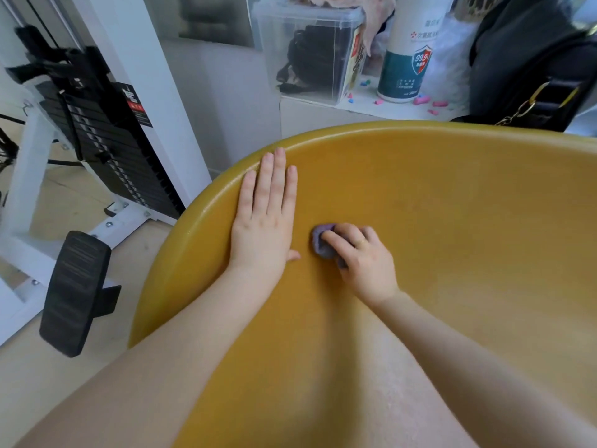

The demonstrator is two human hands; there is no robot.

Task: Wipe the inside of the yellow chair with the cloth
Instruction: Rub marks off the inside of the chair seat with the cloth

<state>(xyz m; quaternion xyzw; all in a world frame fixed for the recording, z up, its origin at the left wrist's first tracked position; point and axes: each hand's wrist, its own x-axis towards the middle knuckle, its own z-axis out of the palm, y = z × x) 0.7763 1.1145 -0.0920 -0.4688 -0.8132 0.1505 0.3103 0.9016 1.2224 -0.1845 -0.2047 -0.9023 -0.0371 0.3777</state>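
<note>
Yellow chair [436, 195] filled most of the head view, its curved inner shell open toward the person and its rounded rim arcing from lower left up across the top. The cloth [321, 242], a small purple wad, lay pressed against the inner wall just right of the left rim. The right hand [363, 257] held it, fingers curled closed over the wad so that only its left edge showed; that grip was tight on the cloth, with a ring visible on 1 finger. The left hand [266, 218] lay flat and open, holding nothing, palm on the shell with its fingertips reaching the rim, just beside the cloth and slightly to its left.

The relation that mattered for the coming stroke: nearly all the unwiped-looking surface lay to the right of and above the right hand, the shell's long sweep running left to right. With the left hand blocking the way leftward, the wipe would most likely have to travel right or upward along the curve. The right hand alone was placed to do it; the left seemed only to brace the chair. How much of the shell was already clean could not be told.

Behind the rim stood a clear storage box [310, 50] and a white spray can [407, 59].
</note>
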